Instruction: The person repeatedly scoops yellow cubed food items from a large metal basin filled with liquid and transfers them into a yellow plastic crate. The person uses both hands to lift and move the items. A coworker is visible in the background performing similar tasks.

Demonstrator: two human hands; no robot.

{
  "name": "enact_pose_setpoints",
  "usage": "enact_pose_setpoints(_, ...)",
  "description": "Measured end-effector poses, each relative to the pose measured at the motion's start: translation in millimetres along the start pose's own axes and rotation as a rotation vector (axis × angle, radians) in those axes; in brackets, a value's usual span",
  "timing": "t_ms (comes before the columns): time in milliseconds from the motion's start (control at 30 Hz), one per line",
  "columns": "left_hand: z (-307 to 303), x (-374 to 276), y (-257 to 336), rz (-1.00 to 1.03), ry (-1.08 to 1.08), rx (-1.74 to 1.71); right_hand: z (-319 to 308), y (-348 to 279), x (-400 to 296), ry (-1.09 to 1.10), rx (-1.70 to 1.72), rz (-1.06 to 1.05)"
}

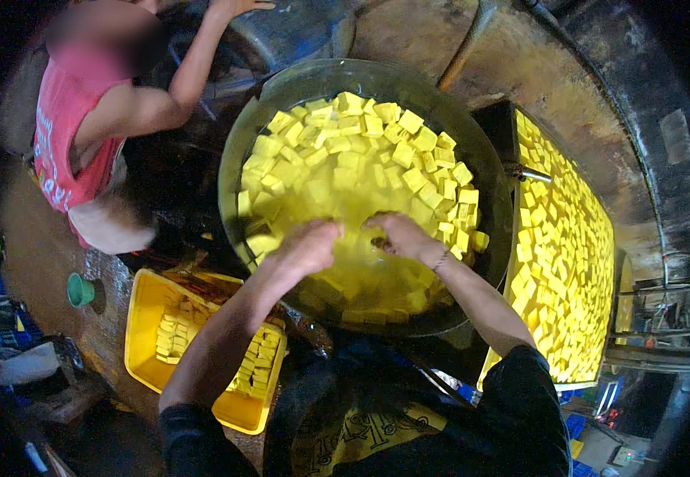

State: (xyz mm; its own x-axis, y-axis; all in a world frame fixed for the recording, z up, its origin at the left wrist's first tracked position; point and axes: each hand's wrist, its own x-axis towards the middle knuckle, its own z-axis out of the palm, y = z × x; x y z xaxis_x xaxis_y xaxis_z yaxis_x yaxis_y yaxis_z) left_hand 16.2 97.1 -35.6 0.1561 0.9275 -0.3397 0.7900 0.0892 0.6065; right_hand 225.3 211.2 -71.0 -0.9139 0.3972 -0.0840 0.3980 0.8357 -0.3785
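Observation:
A large round vat (357, 74) stands before me, holding yellow liquid and many yellow blocks (404, 154), probably tofu. The blocks are heaped at its far and right sides; others lie under the liquid nearer me. My left hand (315, 244) is over the near middle of the vat, fingers curled and pointing inward. Opposite it is my right hand (401, 235), with its fingers bent at the liquid's surface and a thin band on the wrist. A short gap separates the hands. Blur and the angle hide whether either one holds anything.
A yellow crate (142, 334) with rows of yellow blocks is at lower left, beside a green cup-like container (81, 290) on the wet floor. At right stands a long bin (577, 384) full of yellow blocks. A person in a pink sleeveless top (76, 125) is at upper left.

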Motion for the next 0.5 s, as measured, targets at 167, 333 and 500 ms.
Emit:
enact_pose_setpoints(167, 60, 25, -25, -0.048, -0.225, 0.414, 54, 25, 29, -0.547, -0.048, 0.188)
enact_pose_setpoints(333, 62, 22, -51, 0.096, -0.18, 0.23, 66, 63, 21, -0.486, 0.18, 0.177)
enact_pose_setpoints(500, 50, 20, -79, 0.393, 0.168, -0.273, 2, 90, 40, -0.333, 0.498, 0.037)
